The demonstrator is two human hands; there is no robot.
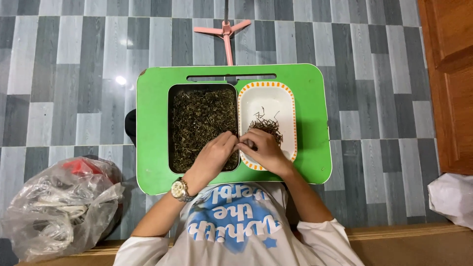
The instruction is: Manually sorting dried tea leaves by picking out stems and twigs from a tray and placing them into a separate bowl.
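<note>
On the green plastic lap table with rounded corners (153, 123), two containers sit side by side at its middle: a dark rectangular metal tray (170, 129) filled with dried greenish-brown leaves and stems (197, 118), and to its right a white rectangular dish with an orange dotted rim (268, 101) holding a small heap of short brown stems (268, 128). The left hand (214, 153) lies over the tray's near right corner, fingers curled shut and pinching together; what they hold is too small to tell. The right hand (261, 147) lies over the dish's near left corner, fingertips closed and touching those of the left hand above the boundary between both containers. A metal wristwatch (180, 189) sits on the left wrist. A pink stand base (224, 29) sits on the grey tiled floor (74, 74) beyond the table's far edge. A crumpled clear plastic bag (59, 207) lies left of the table.
</note>
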